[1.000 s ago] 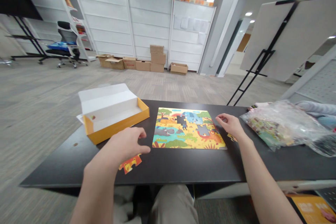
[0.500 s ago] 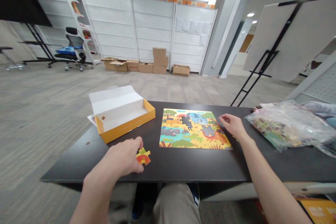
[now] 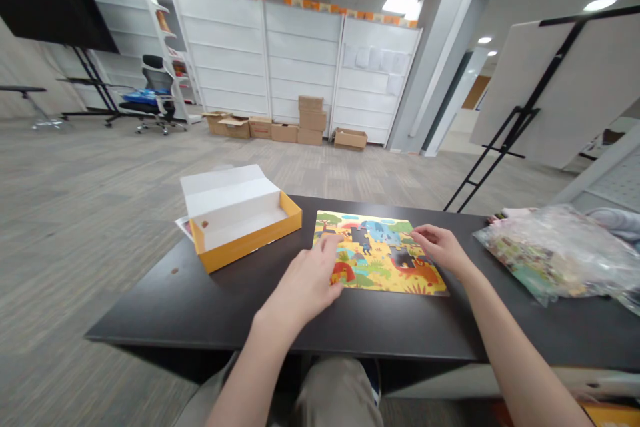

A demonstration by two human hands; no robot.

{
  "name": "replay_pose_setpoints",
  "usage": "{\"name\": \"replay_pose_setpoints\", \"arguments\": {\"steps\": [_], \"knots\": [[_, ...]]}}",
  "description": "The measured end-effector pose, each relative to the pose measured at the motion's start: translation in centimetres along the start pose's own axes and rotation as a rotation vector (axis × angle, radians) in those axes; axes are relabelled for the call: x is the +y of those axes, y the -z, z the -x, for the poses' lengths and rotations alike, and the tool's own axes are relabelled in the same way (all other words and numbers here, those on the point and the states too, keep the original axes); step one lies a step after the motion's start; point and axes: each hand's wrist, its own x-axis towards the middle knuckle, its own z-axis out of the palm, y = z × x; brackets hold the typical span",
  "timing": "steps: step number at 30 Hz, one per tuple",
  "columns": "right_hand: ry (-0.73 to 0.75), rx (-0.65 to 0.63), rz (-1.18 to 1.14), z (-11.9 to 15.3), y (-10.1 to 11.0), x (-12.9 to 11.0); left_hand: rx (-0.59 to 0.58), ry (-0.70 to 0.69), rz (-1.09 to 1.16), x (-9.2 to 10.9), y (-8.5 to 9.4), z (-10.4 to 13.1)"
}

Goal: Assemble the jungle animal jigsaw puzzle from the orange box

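Observation:
A colourful animal jigsaw puzzle (image 3: 380, 270) lies on the black table, with two dark gaps in its upper middle and right. Over its left part, my left hand (image 3: 313, 277) grips a puzzle piece (image 3: 343, 272) with red and green on it, between thumb and fingers. The piece overlaps the lower left of the picture. My right hand (image 3: 437, 247) is at the puzzle's upper right edge, thumb and fingertips pinched together; whatever is between them is too small to make out.
An open yellow box (image 3: 250, 239) with a white inside stands on the table (image 3: 210, 307) at the left. To the right lies a clear plastic bag (image 3: 560, 250) with printed pieces in it. Cardboard boxes (image 3: 310, 121) stand by far shelves.
My left hand has moved right with the piece, from bare table to over the puzzle. My right hand has shifted slightly onto the puzzle's right edge. The camera view has shifted a little.

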Motion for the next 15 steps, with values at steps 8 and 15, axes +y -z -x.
{"name": "replay_pose_setpoints", "arguments": {"steps": [8,15], "knots": [[-0.102,-0.75,-0.418,1.7,-1.1,-3.2,-0.055,-0.253,-0.044,6.1,-5.0,-2.5],[-0.026,-0.658,-0.395,1.7,-2.0,-3.4,0.029,-0.334,-0.003,7.7,-6.5,-3.9]]}}
